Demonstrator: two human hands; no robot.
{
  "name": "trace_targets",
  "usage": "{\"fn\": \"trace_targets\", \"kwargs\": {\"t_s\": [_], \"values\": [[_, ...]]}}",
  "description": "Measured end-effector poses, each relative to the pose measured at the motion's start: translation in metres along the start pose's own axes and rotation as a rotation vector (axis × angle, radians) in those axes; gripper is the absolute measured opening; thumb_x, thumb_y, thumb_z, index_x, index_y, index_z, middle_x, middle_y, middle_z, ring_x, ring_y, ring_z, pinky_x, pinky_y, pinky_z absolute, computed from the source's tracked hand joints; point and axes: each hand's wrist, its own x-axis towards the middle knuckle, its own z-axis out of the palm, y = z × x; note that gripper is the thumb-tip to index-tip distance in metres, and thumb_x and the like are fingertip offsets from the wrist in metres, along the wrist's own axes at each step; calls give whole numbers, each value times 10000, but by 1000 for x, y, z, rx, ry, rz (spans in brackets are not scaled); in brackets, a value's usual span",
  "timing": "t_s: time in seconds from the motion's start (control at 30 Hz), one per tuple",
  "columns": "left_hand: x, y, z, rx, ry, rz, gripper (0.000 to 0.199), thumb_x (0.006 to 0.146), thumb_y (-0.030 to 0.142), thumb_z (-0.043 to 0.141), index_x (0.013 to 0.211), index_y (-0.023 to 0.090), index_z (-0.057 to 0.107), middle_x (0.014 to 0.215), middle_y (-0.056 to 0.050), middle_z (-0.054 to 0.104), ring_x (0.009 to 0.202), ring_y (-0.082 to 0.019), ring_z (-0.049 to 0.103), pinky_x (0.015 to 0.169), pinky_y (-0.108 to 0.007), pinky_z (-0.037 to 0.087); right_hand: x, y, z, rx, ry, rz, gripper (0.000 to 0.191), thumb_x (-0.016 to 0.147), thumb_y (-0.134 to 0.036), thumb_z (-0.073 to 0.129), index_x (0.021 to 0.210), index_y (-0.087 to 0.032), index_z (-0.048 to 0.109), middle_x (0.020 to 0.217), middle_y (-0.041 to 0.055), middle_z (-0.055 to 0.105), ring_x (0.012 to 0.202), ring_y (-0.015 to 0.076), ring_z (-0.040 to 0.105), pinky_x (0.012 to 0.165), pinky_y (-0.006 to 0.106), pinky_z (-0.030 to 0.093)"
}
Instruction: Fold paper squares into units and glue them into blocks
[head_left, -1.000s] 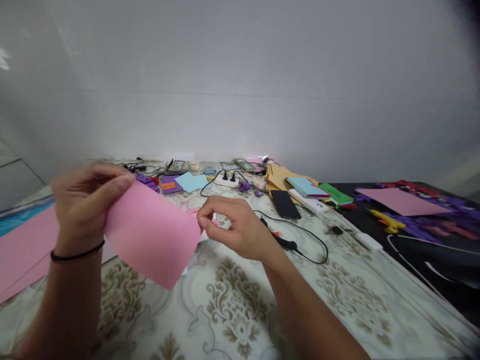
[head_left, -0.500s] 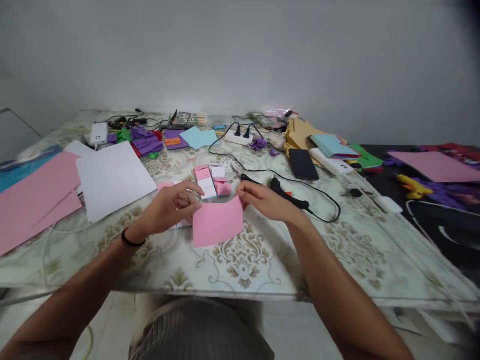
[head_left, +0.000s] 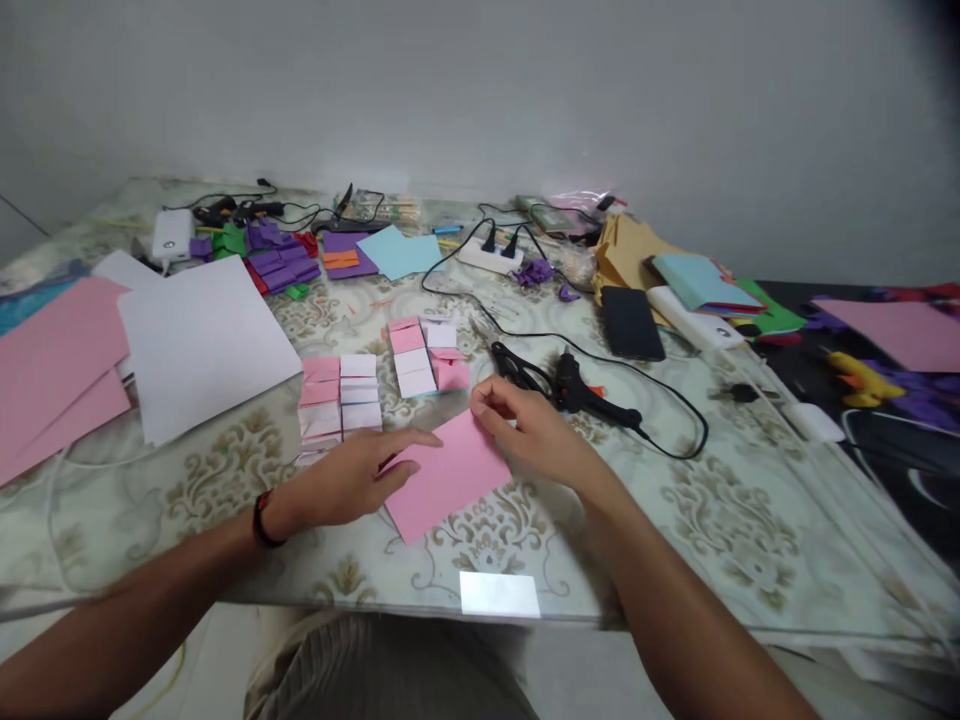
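Note:
A rectangular sheet of pink paper lies slanted on the patterned tablecloth in front of me. My right hand pinches its upper right corner between thumb and fingertips. Over the sheet's left part rests my left hand, with index finger and thumb stretched out and apart. Beyond that hand are several folded pink and white paper pieces in two columns, partly hidden by it. A smaller group of folded pieces sits just past the sheet.
Scissors and a black glue gun with its cord lie right of centre. White sheets and pink sheets cover the left. A power strip, a phone and purple folded papers are farther back.
The pink sheet has gone from raised and curved to flatter and turned on the table. My left hand has loosened from its upper left corner and now lies lower, fingers extended. The view has shifted slightly.

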Motion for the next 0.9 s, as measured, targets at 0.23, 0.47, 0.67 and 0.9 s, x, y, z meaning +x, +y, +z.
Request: {"fn": "trace_targets", "kwargs": {"t_s": [0.23,0.47,0.67,0.9], "values": [[5,-8,-10,11,69,-86,487,993,200,503,1473,262,553,1450,-66,659,1279,-228,663,1063,-340,522,-4,-1,-3,92,27,-26,214,979,-324,609,1168,-224,627,811,-8,655,714,158,625,689,277,503],[10,-21,-12,158,122,-88,429,978,179,508,1392,216,613,1299,-103,724,1163,-264,699,1014,-402,549,-1,2,7,-30,-74,-26,378,919,-180,658,1293,-230,661,794,-12,695,716,161,650,686,264,473],[8,-28,5,279,95,31,401,946,78,490,1283,196,673,1287,-112,651,1185,-250,647,1038,-397,538,4,9,11,-167,-141,71,423,899,-103,674,1314,-184,665,790,6,705,734,166,651,699,262,458],[5,-35,11,281,80,69,376,940,42,473,1199,161,718,1330,-144,616,1229,-257,624,1057,-397,521,3,8,15,-203,-135,73,424,891,-99,686,1305,-183,673,759,2,675,700,167,618,669,270,436]]}}
